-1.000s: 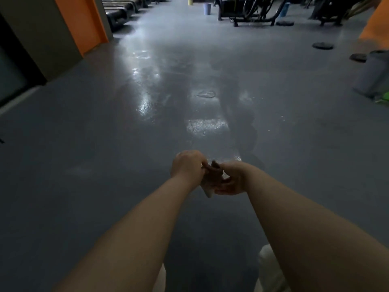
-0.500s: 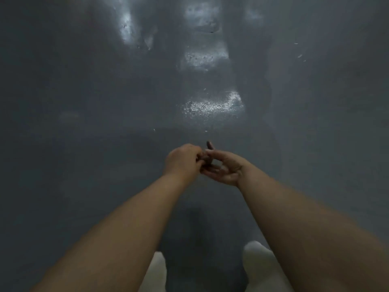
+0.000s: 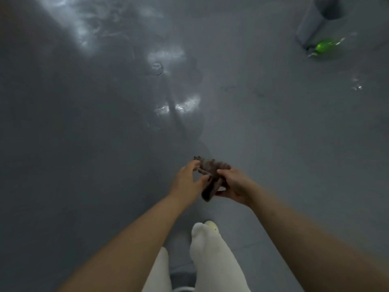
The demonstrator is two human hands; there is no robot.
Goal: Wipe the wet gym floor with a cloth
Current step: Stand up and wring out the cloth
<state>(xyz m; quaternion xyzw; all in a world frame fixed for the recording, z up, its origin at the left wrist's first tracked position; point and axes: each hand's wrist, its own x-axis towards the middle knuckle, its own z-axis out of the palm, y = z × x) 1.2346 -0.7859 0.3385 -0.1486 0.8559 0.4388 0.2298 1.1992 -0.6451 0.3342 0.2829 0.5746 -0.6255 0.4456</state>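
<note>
Since the earlier frames, both hands have drawn slightly apart and a dark brown cloth (image 3: 212,175), previously almost hidden between them, now shows bunched in the open.

Nearest the viewer, at 6 o'clock, two legs in pale trousers (image 3: 212,258) stand on the grey floor (image 3: 84,165). Just above centre of the lower half, the left hand (image 3: 189,182) touches the cloth with thumb and fingertips, the fingers only loosely bent; the right hand (image 3: 235,185) pinches the cloth between curled fingers and thumb, one end hanging down toward 6 o'clock. Cloth is held in the air above the floor, not touching it. Farther out, toward 12 o'clock, wet patches (image 3: 179,106) gleam on the floor. At 2 o'clock, a grey cylindrical bin (image 3: 313,20) stands with a green bottle (image 3: 324,46) lying just beside it.
</note>
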